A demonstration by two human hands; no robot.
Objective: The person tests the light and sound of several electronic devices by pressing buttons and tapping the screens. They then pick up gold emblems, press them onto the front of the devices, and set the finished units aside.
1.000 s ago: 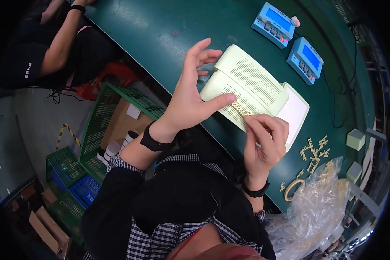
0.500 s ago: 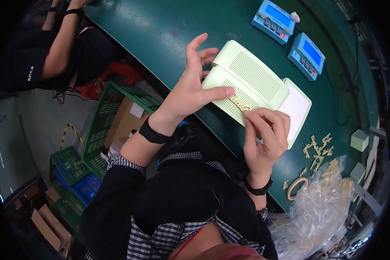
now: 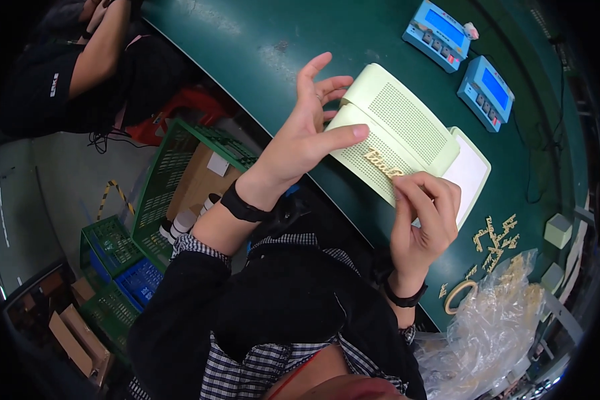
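Note:
A pale green case with perforated panels [image 3: 413, 113] is tilted at the table's edge in front of me. My left hand [image 3: 303, 137] holds its left end: the thumb lies on the near panel, while the other fingers are spread at the far-left side, partly hidden behind it. On the near panel rests a gold script-lettering piece [image 3: 382, 162]. Thumb and fingertips of my right hand [image 3: 425, 217] pinch the lettering's right end. Beneath the case's right side, a pale green tray with a white inner face [image 3: 472, 170] shows.
Two blue devices with screens [image 3: 485, 93] stand at the far right. Several loose gold lettering pieces [image 3: 493, 237], a tape ring [image 3: 459, 298] and a clear plastic bag [image 3: 490, 333] lie at the right. Green crates [image 3: 157, 193] stand left of the table; a co-worker's arm [image 3: 100, 63] is beyond.
The whole view has shifted slightly. My left thumb has come off the lettering and sits higher on the panel, so more of the lettering shows. My right hand keeps its pinch at the right end.

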